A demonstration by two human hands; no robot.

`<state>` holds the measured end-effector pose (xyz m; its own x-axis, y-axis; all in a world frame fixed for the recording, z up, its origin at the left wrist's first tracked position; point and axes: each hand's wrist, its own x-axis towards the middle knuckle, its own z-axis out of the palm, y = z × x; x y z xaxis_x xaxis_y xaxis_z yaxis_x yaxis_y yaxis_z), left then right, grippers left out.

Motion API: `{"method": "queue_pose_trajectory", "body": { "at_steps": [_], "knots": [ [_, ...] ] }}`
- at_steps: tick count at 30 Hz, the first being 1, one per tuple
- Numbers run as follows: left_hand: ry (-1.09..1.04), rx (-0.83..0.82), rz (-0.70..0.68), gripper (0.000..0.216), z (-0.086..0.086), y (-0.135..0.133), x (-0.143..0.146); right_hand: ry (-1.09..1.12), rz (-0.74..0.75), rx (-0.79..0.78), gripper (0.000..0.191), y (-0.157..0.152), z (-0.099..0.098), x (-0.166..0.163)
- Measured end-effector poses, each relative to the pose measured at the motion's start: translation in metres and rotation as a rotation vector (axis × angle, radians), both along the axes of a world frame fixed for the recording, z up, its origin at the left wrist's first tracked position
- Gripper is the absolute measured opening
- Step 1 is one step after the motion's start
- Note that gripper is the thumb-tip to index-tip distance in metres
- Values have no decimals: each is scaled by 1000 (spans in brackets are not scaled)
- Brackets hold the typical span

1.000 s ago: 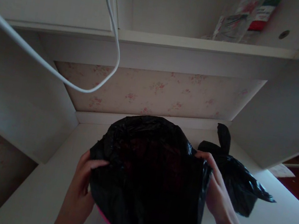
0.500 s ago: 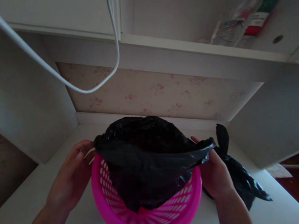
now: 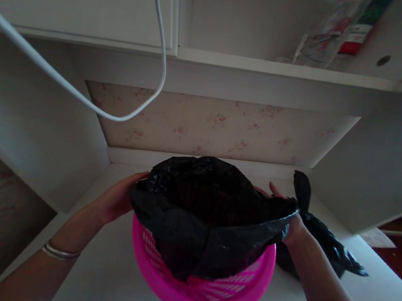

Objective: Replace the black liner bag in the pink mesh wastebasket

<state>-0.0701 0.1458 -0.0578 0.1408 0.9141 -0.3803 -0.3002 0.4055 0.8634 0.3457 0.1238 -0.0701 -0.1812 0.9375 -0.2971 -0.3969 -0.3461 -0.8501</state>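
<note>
A bright pink perforated basket (image 3: pixel 201 293) stands on the white desk (image 3: pixel 103 282). A black plastic bag (image 3: pixel 208 223) lines it, its mouth open and its edge folded down over the rim. My left hand (image 3: pixel 119 198) grips the bag's edge on the left side. My right hand (image 3: pixel 289 220) holds the bag's edge on the right, mostly hidden behind the plastic. A thin bracelet (image 3: pixel 60 251) circles my left wrist.
A second, tied black bag (image 3: pixel 324 241) lies on the desk just right of the basket. A white cable (image 3: pixel 79 96) loops down from above. A shelf (image 3: pixel 286 70) overhead carries clear packaging (image 3: pixel 330 31). Floral wallpaper (image 3: pixel 220 128) backs the recess; white side panels close it in.
The bag, first held up covering the basket, has been pulled down over its rim. Both hands moved farther back along the bag's edge.
</note>
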Motion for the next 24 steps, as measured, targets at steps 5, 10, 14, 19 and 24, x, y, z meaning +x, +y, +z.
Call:
{"method": "queue_pose_trajectory", "body": {
  "at_steps": [5,10,14,19,24],
  "knots": [
    [26,101,6,26,7,7,10,-240,16,285,49,15,6,-9],
    [51,283,208,35,13,13,15,-268,-122,305,46,38,4,-3],
    [59,415,242,37,22,21,24,-289,-205,325,40,50,14,-6],
    [44,513,224,46,30,30,43,-334,-213,300,39,56,30,-17],
    [-7,655,300,46,29,32,54,-317,-264,382,47,61,39,-19]
  ]
}}
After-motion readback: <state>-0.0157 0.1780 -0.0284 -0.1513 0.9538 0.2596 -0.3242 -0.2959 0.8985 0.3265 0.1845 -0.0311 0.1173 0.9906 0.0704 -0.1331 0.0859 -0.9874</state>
